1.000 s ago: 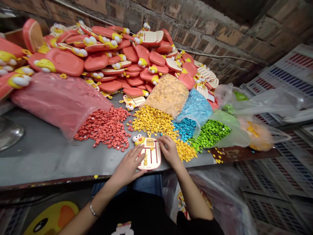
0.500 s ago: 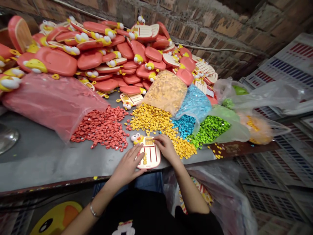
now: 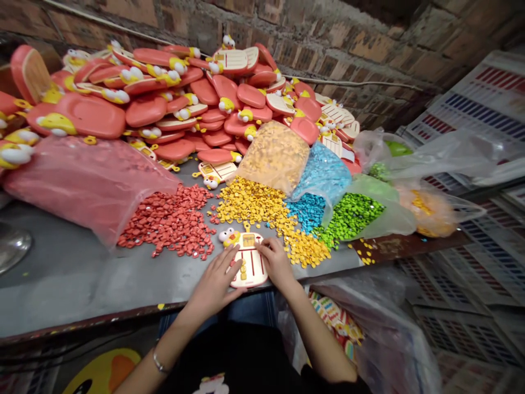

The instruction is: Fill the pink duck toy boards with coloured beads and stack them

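Observation:
A cream toy board [image 3: 251, 278] with a yellow duck-like head lies flat at the table's near edge. It has long red slots, and yellow pieces [image 3: 243, 269] sit in one of its left columns. My left hand [image 3: 215, 279] rests on the board's left side, fingers stretched out and apart, partly covering that side. Over the upper right of the board, my right hand [image 3: 278, 264] has its thumb and forefinger pinched together at the right-hand slot. Whatever may be between those fingertips is too small to make out.
Loose red pieces [image 3: 168, 219], yellow pieces [image 3: 250, 202], blue pieces [image 3: 307, 210] and green pieces [image 3: 353, 213] spill from plastic bags beyond the board. A high heap of red-backed toy boards [image 3: 147, 109] leans toward the brick wall [image 3: 311, 33]. A metal bowl [image 3: 14, 246] stands far left.
My right hand has moved from beside the board's small window down to the right-hand slot, still pinched. My left hand stays on the board. The view has shifted slightly.

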A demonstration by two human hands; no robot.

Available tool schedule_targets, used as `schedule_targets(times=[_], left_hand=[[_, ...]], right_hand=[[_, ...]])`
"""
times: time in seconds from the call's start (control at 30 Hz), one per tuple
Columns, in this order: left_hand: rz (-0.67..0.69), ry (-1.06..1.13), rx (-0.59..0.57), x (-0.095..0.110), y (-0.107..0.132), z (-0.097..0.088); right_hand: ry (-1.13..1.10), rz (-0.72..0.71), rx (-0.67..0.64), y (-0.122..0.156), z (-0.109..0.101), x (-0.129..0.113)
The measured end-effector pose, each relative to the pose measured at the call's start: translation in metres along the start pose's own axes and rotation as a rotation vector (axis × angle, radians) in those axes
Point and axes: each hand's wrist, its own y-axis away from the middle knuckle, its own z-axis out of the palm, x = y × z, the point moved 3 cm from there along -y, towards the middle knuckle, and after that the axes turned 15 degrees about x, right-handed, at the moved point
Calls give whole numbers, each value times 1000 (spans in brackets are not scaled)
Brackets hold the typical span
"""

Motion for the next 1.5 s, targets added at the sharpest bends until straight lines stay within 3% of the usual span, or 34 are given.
schedule_targets(times=[0.33,0.53,0.6,0.77,0.83,0.97,1.2,1.5], left_hand=[[15,41,24,-2,2,1],[38,27,64,-2,1,1],[53,-10,38,-3,0,2],[84,-58,21,-4,0,2],[93,-68,21,-5,0,3],[99,-71,46,-5,0,4],[88,-62,70,-4,1,2],[36,-58,20,-2,2,3]], right_hand=[[-286,150,-139,-16,22,-21],[-410,190,-275,-14,-3,-19],[-411,246,-212,-16,-18,-2],[-51,354,224,-43,-59,84],[184,383,264,-62,-67,120],[481,398,151,-99,-64,166],[517,341,143,-125,-59,182],[345,251,110,-104,-58,167]])
